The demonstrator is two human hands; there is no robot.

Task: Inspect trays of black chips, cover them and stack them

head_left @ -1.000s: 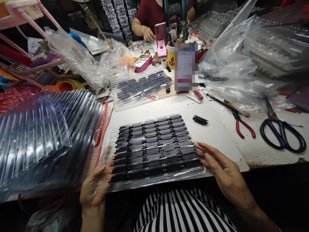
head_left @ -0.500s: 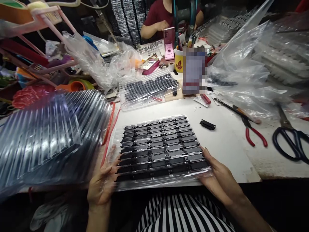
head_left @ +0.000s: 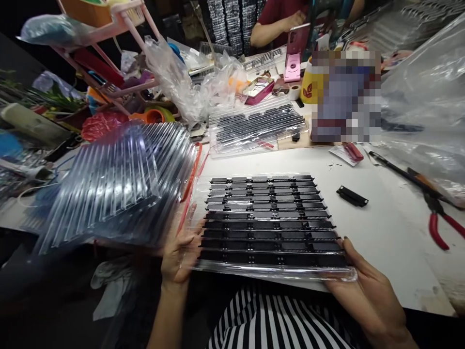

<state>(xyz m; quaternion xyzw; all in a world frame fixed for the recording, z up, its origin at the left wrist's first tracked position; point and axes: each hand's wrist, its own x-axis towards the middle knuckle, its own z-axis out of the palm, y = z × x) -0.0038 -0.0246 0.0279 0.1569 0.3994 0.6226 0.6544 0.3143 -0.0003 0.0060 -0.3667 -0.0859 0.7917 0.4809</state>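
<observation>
Clear plastic tray (head_left: 269,271), loaded with rows of black parts (head_left: 261,236), is positioned at the near edge of the desk (head_left: 392,242). Hands are apart, both clamped on the tray: the left hand (head_left: 178,257) at its left edge, the right hand (head_left: 374,286) at its near right corner. One loose black component (head_left: 352,196) lies beside the tray's right edge. Ribbed trays (head_left: 109,179) are stacked left along the desk's near edge.
</observation>
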